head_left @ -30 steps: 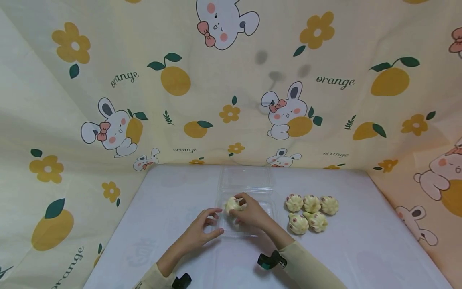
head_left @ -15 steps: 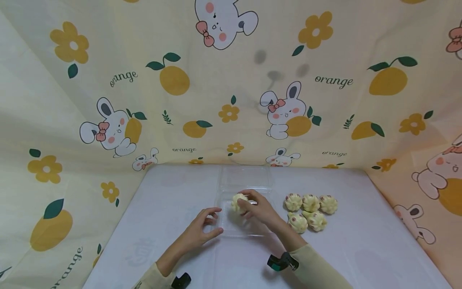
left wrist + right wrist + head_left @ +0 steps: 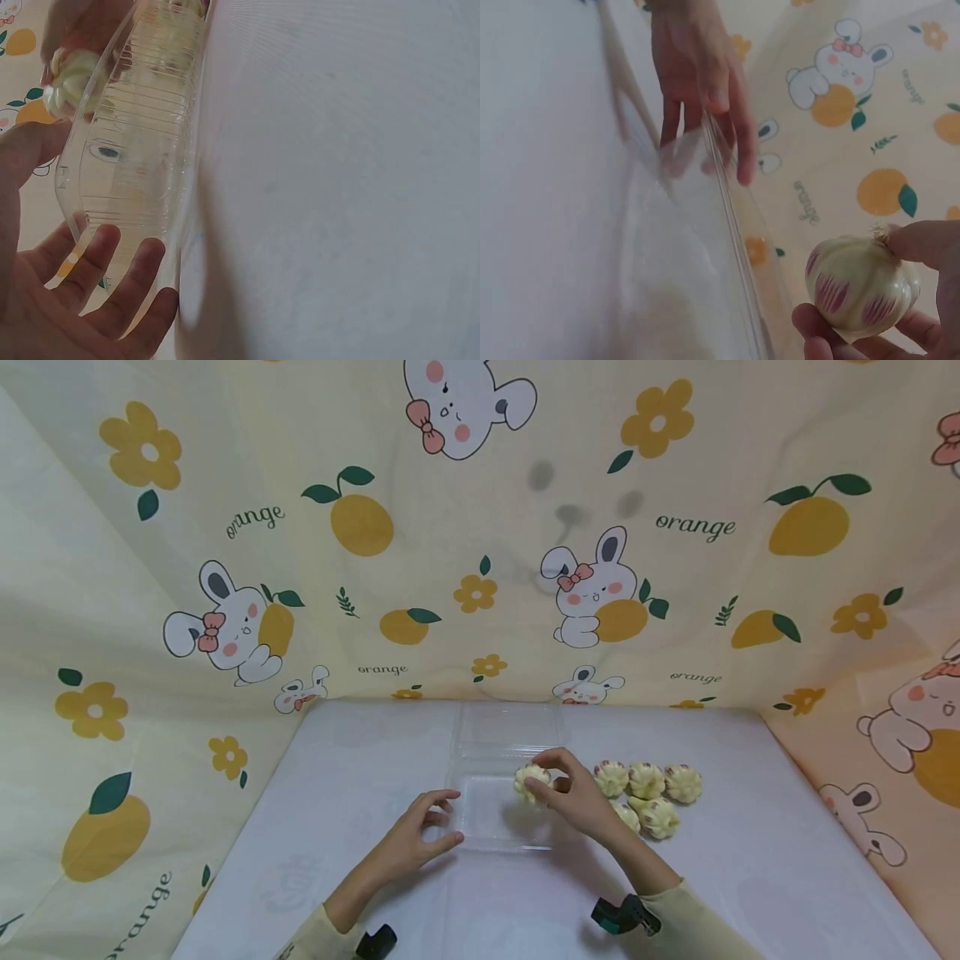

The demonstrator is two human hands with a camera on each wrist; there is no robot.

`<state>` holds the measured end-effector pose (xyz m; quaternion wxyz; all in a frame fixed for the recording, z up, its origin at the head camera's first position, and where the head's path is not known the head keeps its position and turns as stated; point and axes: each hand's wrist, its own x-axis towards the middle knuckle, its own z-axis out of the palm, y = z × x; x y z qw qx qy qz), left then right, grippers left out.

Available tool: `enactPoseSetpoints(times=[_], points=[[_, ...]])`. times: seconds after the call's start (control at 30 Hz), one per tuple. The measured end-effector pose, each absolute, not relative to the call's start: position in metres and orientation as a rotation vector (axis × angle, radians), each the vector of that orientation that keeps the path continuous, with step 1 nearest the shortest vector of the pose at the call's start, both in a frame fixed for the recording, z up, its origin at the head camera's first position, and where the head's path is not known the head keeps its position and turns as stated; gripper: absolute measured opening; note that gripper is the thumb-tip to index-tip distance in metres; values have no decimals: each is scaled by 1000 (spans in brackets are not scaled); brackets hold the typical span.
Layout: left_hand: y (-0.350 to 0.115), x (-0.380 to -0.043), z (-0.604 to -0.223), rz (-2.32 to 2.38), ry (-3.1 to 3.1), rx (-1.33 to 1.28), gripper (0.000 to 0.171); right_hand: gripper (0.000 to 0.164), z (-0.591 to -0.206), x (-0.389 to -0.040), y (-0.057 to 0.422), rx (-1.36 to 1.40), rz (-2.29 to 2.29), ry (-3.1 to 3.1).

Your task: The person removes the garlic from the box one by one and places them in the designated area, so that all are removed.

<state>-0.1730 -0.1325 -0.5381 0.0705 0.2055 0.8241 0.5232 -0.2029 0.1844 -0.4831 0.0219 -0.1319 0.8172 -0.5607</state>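
Observation:
A pale garlic bulb (image 3: 531, 785) with purple streaks, plain to see in the right wrist view, is pinched between the thumb and fingers of my right hand (image 3: 581, 802). That hand is over the right part of a clear plastic clamshell box (image 3: 480, 814), whose lid (image 3: 510, 725) lies folded back, away from me. At the box's left side is my left hand (image 3: 411, 843), fingers spread and loosely bent. Its fingertips (image 3: 154, 251) lie along the clear side wall in the left wrist view, with the thumb up by the rim.
To the right of the box, several more garlic bulbs (image 3: 660, 818) sit in two rows on the white tabletop (image 3: 765, 860); my right hand and forearm partly cover one. A patterned cloth (image 3: 420, 568) with rabbits and oranges rises behind the table and along both sides.
My right hand has carried the garlic bulb rightward across the box, from its left part to its right part. The left hand has stayed at the left wall.

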Motion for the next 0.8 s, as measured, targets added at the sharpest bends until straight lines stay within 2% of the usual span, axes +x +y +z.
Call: enactPoseSetpoints(times=[0.47,0.8], points=[[-132,-171,-536,1580,2451,610,64,39,-476,-182,242,-348,-1654,2668],[-132,-172,-534,1581,2454,613,63,51,-474,-172,282,-285,-1603,2784]])
